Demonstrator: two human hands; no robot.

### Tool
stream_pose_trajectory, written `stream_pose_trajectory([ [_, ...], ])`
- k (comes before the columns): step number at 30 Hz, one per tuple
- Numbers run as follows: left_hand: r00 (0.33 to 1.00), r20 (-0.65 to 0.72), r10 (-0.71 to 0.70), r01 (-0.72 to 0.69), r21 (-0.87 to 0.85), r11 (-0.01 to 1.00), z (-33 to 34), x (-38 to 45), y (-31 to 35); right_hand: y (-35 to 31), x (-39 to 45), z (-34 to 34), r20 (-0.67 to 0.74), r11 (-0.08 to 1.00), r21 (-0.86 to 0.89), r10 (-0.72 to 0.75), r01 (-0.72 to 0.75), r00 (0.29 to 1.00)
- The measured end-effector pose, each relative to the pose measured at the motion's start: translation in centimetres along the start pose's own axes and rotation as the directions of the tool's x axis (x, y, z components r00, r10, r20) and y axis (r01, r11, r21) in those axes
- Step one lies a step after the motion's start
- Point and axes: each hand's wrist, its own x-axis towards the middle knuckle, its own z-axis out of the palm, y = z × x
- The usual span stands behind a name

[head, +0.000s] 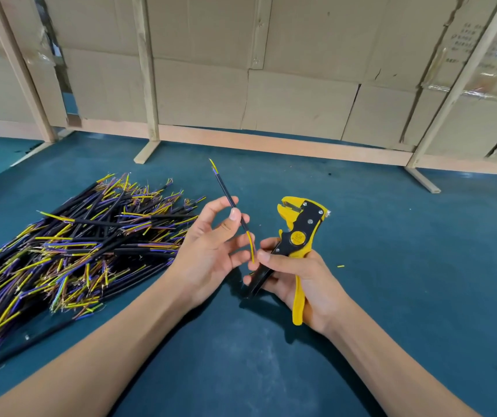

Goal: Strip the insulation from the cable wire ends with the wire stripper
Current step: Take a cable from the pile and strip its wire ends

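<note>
Cable, short and black, up off the blue-green table mat, slanted, top end away, low end near. Pinched by thumb and fingers of left hand, other fingers loose and spread. Little yellow and blue wire tips at top end. Thin yellow wire sticking out at low end, touching thumb of right hand. Curled round yellow and black wire stripper with round yellow knob, those right fingers, holding black and yellow handles. Stripper head pointing up and away, just beside cable but apart from it. Big messy heap of black cables with yellow, blue and brown wire ends lying on mat to the left, near left hand. Small yellow scrap on mat to the right of stripper. Brown cardboard wall with pale wood posts standing at back of mat.
</note>
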Motion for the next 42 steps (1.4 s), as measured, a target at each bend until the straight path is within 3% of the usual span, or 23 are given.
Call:
stream_pose_trajectory([
  [8, 0.997, 0.057, 0.048, -0.054, 0.105, 0.993, 0.3, -0.6, -0.6, -0.2, -0.1, -0.1, 0.041, 1.0, -0.01, 0.015, -0.015, 0.999],
  [20, 0.997, 0.042, 0.066, -0.073, 0.176, 0.982, 0.6, -0.9, -0.1, 0.0, 0.0, 0.1, -0.073, 0.999, 0.046, 0.012, -0.008, 0.997],
  [24, 0.999, 0.02, -0.028, 0.023, 0.199, 0.98, 0.6, -1.0, 0.3, 0.0, 0.0, 0.1, -0.09, 0.999, 0.042, -0.005, 0.009, 0.996],
  [28, 0.977, -0.018, -0.214, 0.214, 0.161, 0.963, 0.5, -0.8, 1.0, 0.2, -0.1, -0.1, -0.095, 0.999, 0.041, -0.025, 0.029, 0.995],
  [32, 0.935, 0.084, -0.344, 0.31, 0.276, 0.91, 0.2, -1.2, 1.5, 0.1, 0.0, -0.2, -0.133, 0.997, 0.064, -0.025, 0.034, 0.991],
  [38, 0.958, 0.107, -0.268, 0.238, 0.231, 0.943, 0.1, -1.3, 0.9, -0.2, 0.0, -0.5, -0.12, 0.999, 0.016, -0.045, 0.048, 0.992],
  [42, 0.985, 0.065, -0.161, 0.145, 0.198, 0.969, -0.1, -1.0, 1.1, -0.8, -0.3, -0.9, -0.051, 0.995, 0.1, 0.008, -0.003, 0.999],
])
